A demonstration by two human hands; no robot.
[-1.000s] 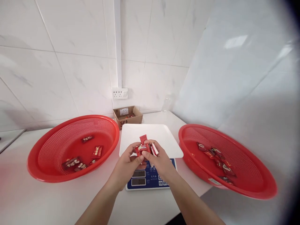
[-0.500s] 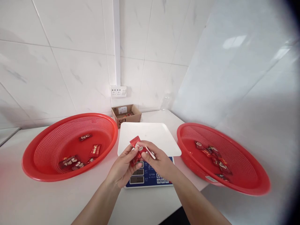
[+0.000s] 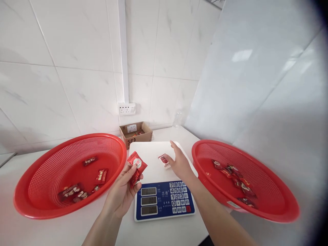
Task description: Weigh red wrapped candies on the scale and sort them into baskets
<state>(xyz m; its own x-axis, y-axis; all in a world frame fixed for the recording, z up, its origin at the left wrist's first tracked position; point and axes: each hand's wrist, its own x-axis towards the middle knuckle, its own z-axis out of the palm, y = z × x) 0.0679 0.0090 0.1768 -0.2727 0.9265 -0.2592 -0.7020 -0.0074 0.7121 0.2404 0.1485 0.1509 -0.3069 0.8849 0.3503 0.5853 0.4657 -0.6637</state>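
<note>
on the white counter [image 3: 38,229] my hands have just parted: the left hand [image 3: 122,194] keeps the red packets [image 3: 137,164] pinched near the scale [image 3: 164,201], while the right hand [image 3: 179,164], fingers loosened, lays one packet [image 3: 164,161] on its platter [image 3: 150,171].

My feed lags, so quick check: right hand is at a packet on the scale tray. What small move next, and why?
Probably lift the right hand clear of the tray: it seems to touch the packet lying there, and the left hand holds more packets ready.
</note>
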